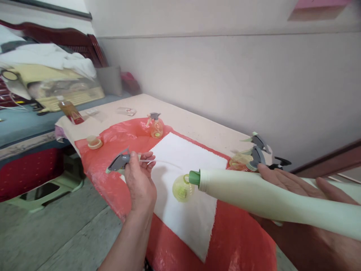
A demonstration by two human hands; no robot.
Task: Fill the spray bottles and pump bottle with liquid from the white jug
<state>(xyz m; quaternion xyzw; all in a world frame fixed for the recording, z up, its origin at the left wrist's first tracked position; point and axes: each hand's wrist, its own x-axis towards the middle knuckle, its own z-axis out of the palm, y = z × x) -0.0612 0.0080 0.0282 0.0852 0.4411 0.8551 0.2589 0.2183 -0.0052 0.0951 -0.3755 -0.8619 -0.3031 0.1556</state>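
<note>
My left hand (140,180) is closed around a grey spray-trigger head (120,162) whose thin clear dip tube (160,162) sticks out to the right over a white cloth (183,180). My right hand (299,184) wraps a large pale-green bottle (267,197), tipped on its side. The bottle's green nozzle (194,177) sits at the mouth of a small clear yellowish bottle (182,188) standing on the cloth.
A red plastic sheet (113,173) covers the table (197,124). On it stand a finished small spray bottle (156,126), an orange tape roll (94,142), and more grey-capped spray bottles (255,154) at the right. A bed (42,79) lies at the back left.
</note>
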